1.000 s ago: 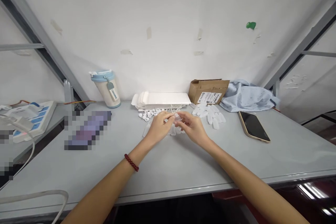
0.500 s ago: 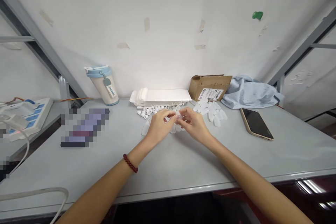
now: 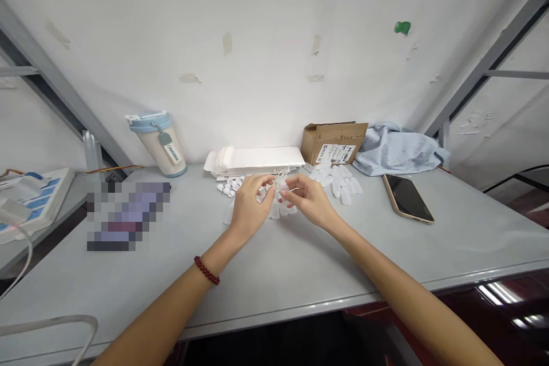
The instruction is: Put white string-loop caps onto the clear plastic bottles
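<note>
My left hand [image 3: 252, 204] is closed in a pinch, thumb and index fingertips together over the small parts; what it holds, if anything, is too small to make out. Just to its right, my right hand [image 3: 309, 199] pinches a small translucent plastic piece [image 3: 282, 186] in its fingertips. A narrow gap separates the two hands. Beyond the fingertips lie thin pale strands [image 3: 282, 172]. Small white caps [image 3: 227, 187] are heaped left of the strands. Clear, elongated plastic pieces [image 3: 278, 211] lie beneath the hands, and a frosted pile [image 3: 343, 184] of similar ones sits to the right.
A stack of white flat boxes [image 3: 266, 156] and a cardboard box [image 3: 334, 144] stand against the wall, beside a blue cloth [image 3: 394, 148]. A phone [image 3: 408, 198] lies at right. A tumbler [image 3: 158, 144], a blurred-out flat object [image 3: 131, 217] and a power strip [image 3: 38, 200] are at left.
My hands have parted slightly; their fingertips were together around the small translucent piece before. The whole view has shifted a little, so the objects on the table appear farther left.
</note>
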Available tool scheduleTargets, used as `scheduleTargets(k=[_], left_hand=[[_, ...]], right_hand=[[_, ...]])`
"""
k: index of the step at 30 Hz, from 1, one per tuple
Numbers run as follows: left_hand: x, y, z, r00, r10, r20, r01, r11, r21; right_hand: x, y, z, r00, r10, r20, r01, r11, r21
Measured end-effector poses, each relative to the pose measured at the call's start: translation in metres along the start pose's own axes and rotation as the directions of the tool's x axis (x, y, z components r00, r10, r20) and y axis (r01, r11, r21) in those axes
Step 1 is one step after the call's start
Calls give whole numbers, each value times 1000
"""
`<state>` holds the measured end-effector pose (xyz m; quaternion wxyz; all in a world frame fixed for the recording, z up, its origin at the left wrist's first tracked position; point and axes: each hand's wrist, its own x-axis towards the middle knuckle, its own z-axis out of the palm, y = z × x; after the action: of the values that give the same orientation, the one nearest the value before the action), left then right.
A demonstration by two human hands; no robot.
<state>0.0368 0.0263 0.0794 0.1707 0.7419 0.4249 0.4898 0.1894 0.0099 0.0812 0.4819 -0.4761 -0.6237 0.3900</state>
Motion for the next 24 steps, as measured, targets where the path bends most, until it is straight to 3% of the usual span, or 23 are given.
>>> scheduleTargets(k=[3, 8, 18, 24], left_hand=[[-3, 0, 1, 993, 120, -9, -119, 992, 46], [-6, -2, 7, 954, 272, 129, -285, 954, 96], [-6, -7, 13, 953, 264, 151, -281, 955, 97], [7, 0, 21, 950, 234, 207, -257, 962, 92]], right_hand=[[2, 3, -1, 999, 10, -30, -10, 1000, 30], [6, 6, -5, 998, 15, -59, -11, 998, 66], [6, 5, -6, 997, 40, -60, -38, 999, 30], [13, -5, -32, 998, 66, 12, -64, 992, -110]])
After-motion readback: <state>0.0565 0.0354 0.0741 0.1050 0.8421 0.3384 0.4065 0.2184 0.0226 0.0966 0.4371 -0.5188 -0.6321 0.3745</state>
